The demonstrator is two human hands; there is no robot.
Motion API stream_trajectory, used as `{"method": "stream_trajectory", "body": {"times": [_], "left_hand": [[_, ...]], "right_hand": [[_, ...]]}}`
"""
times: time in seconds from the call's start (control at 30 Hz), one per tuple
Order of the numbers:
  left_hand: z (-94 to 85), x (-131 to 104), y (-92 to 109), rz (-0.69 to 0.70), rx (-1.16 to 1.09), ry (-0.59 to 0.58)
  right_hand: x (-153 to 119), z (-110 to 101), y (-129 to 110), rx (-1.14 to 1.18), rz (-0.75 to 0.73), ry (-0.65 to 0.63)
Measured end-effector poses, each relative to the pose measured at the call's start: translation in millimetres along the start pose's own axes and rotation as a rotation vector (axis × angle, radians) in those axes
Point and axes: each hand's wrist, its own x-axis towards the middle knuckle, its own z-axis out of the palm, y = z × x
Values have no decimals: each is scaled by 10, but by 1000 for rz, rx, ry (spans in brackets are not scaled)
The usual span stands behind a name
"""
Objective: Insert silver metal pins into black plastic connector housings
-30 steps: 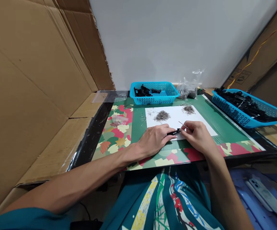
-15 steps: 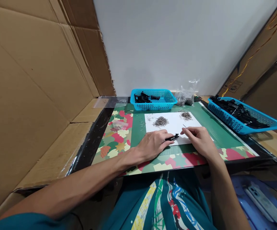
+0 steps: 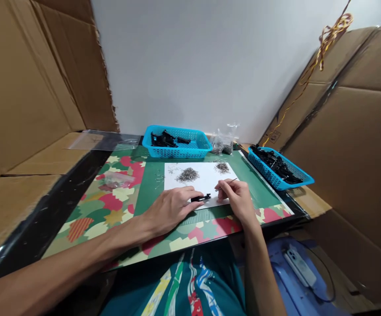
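Note:
My left hand [image 3: 175, 206] is closed on a small black plastic part [image 3: 201, 198], whose notched end sticks out to the right over the white paper sheet [image 3: 206, 177]. Just to its right, my right hand [image 3: 234, 195] pinches a thin metal rod-like tool [image 3: 230, 181]; its exact kind cannot be made out. The tool's tip lies a little apart from the black part. Beyond my hands, a larger pile of tiny metal pieces [image 3: 188, 174] and a smaller pile of metal pieces [image 3: 222, 167] rest on the paper.
A blue basket [image 3: 177, 152] with several black parts stands at the back; a fuller blue basket [image 3: 284, 184] is on the right. Between them sit clear bags of small pieces [image 3: 222, 145]. Cardboard walls [image 3: 351, 145] flank the table. A phone [image 3: 299, 265] lies low at right.
The view has turned right, so everything sits further left. My right hand has tilted the thin tool, which now slants across the fingers. My left hand keeps the black part.

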Motion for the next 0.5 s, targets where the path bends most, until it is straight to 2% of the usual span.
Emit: {"method": "stream_trajectory", "body": {"times": [0.1, 0.3, 0.5], "left_hand": [[-15, -4, -8, 6, 32, -14], [1, -29, 17, 59, 116, -94], [11, -15, 54, 7, 58, -59]], "right_hand": [[-3, 27, 24, -14, -24, -48], [-37, 69, 2, -181, -81, -92], [-53, 60, -7, -209, -72, -100]]}}
